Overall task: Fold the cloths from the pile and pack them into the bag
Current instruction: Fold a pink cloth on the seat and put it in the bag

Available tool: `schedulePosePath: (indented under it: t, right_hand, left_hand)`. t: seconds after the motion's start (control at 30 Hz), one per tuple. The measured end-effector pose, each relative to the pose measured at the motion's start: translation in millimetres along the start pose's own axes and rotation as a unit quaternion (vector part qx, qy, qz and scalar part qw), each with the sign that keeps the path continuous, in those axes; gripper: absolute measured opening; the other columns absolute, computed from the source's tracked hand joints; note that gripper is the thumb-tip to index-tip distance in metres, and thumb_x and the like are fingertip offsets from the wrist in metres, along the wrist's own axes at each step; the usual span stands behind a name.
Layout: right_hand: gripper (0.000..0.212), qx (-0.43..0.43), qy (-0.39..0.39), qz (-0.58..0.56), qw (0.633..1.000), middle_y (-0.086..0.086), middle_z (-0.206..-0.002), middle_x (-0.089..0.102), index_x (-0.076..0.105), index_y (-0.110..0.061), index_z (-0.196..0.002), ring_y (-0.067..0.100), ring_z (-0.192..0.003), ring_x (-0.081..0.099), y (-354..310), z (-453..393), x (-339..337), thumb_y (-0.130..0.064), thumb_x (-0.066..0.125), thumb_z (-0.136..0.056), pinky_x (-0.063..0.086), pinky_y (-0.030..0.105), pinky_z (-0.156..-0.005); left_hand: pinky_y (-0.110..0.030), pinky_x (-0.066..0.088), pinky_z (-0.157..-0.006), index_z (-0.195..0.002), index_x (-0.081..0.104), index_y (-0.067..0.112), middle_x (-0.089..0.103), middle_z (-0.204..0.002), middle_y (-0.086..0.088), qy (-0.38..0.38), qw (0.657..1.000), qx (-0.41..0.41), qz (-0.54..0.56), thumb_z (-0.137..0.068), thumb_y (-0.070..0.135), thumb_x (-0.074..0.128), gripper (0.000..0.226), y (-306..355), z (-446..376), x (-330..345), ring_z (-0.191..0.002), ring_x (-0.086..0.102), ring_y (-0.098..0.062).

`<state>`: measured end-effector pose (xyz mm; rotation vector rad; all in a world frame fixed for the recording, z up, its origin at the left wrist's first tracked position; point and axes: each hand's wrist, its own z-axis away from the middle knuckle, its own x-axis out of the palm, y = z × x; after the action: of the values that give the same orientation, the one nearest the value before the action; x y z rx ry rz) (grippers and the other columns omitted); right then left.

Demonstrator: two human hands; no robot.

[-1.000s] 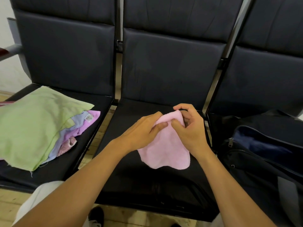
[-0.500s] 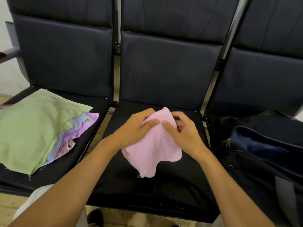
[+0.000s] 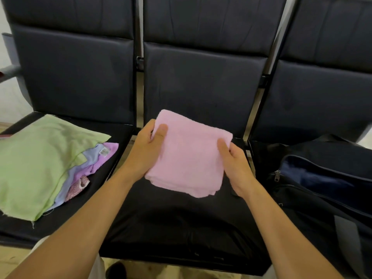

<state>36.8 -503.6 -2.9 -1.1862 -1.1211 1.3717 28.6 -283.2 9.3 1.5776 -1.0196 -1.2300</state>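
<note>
A folded pink cloth is held flat above the middle seat. My left hand grips its left edge, thumb on top and fingers beneath. My right hand grips its right edge the same way. The pile of cloths lies on the left seat, a green one on top with blue, purple and patterned ones peeking out below. The dark bag sits open on the right seat, its zipper pull near its left end.
Three dark padded seats stand in a row with metal bars between the backrests. A wooden floor and a dark shoe show below the middle seat.
The pink cloth went from hanging bunched between both hands to a flat folded square. My hands moved apart to its left and right edges.
</note>
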Motion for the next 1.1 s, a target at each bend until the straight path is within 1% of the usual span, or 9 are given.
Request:
schedulePosePath:
  t: [0.1,0.23,0.3,0.43,0.57,0.7,0.8,0.9,1.1]
  right_hand:
    - [0.024,-0.062,0.067,0.048,0.995,-0.012,-0.109,0.064,0.054,-0.035,-0.112,0.006,-0.102,0.061,2.0,-1.1,7.5,-0.042,0.032,-0.106,0.050,0.026,-0.084]
    - [0.038,-0.077,0.128,0.088,0.985,0.008,-0.095,0.058,0.054,-0.012,-0.106,0.012,-0.085,0.054,9.0,-6.7,6.7,-0.041,0.030,-0.107,0.047,0.030,-0.076]
    - [0.044,-0.055,0.148,0.098,0.983,0.012,-0.084,0.048,0.050,-0.004,-0.094,0.014,-0.075,0.045,14.1,-7.7,3.6,-0.042,0.032,-0.106,0.040,0.030,-0.069]
    - [0.037,0.007,0.154,0.095,0.984,0.004,-0.076,0.044,0.047,-0.011,-0.081,0.013,-0.068,0.042,16.6,-10.9,-10.5,-0.041,0.045,-0.103,0.035,0.026,-0.063]
    - [0.030,0.113,0.112,0.056,0.986,0.011,-0.087,0.057,0.060,-0.006,-0.088,0.022,-0.085,0.058,13.2,-5.7,-31.1,-0.034,0.054,-0.097,0.048,0.037,-0.082]
    - [0.025,0.021,0.122,0.169,0.978,0.002,-0.080,0.051,0.051,-0.011,-0.085,0.017,-0.078,0.050,19.4,-0.3,-65.3,-0.027,0.045,-0.102,0.038,0.026,-0.065]
    - [0.029,-0.010,0.162,0.271,0.949,0.006,-0.104,0.059,0.049,-0.015,-0.118,0.027,-0.097,0.056,24.1,4.9,-99.4,-0.036,0.033,-0.106,0.044,0.038,-0.079]
    - [0.035,0.001,0.196,0.311,0.930,0.013,-0.116,0.060,0.043,-0.018,-0.129,0.034,-0.106,0.058,24.6,7.0,-142.4,-0.040,0.027,-0.106,0.045,0.041,-0.081]
    - [0.026,-0.023,0.257,0.322,0.911,0.010,-0.093,0.058,0.042,-0.016,-0.098,0.025,-0.079,0.055,23.7,14.1,-256.6,-0.037,0.031,-0.107,0.038,0.036,-0.061]
  left_hand:
    - [-0.022,0.044,-0.070,-0.113,0.048,0.023,0.058,-0.104,0.006,0.002,1.000,-0.011,0.007,-0.101,0.043,0.037,0.025,1.5,1.7,9.8,-0.094,0.058,-0.011]
    - [-0.019,0.043,-0.067,-0.117,0.045,0.025,0.057,-0.102,0.010,-0.011,0.999,-0.033,0.010,-0.102,0.042,0.033,0.025,4.0,1.3,17.2,-0.092,0.058,-0.008]
    - [-0.019,0.042,-0.065,-0.119,0.044,0.025,0.057,-0.102,0.009,-0.025,0.999,-0.039,0.001,-0.103,0.041,0.031,0.026,4.9,1.6,22.7,-0.090,0.058,-0.006]
    - [-0.020,0.041,-0.066,-0.117,0.042,0.028,0.054,-0.101,0.012,-0.010,0.998,-0.062,0.017,-0.103,0.041,0.031,0.022,0.8,1.2,39.3,-0.094,0.055,-0.007]
    - [-0.024,0.045,-0.068,-0.116,0.047,0.028,0.058,-0.105,0.007,0.021,0.993,-0.095,0.069,-0.103,0.042,0.034,0.024,-5.8,4.3,64.8,-0.097,0.058,-0.011]
    - [-0.027,0.048,-0.068,-0.119,0.049,0.029,0.059,-0.108,0.007,0.024,0.985,-0.135,0.103,-0.103,0.039,0.037,0.022,-1.7,13.3,107.4,-0.098,0.059,-0.013]
    - [-0.025,0.046,-0.065,-0.119,0.049,0.027,0.059,-0.107,0.008,-0.001,0.981,-0.148,0.126,-0.101,0.031,0.042,0.020,9.0,20.0,150.7,-0.095,0.059,-0.010]
    - [-0.024,0.047,-0.066,-0.123,0.051,0.024,0.060,-0.108,0.008,-0.041,0.983,-0.132,0.123,-0.099,0.031,0.049,0.026,27.4,17.2,192.4,-0.095,0.059,-0.008]
    - [-0.027,0.051,-0.077,-0.128,0.051,0.020,0.061,-0.113,0.004,-0.081,0.980,-0.101,0.153,-0.098,0.025,0.051,0.030,65.3,9.5,296.6,-0.098,0.059,-0.011]
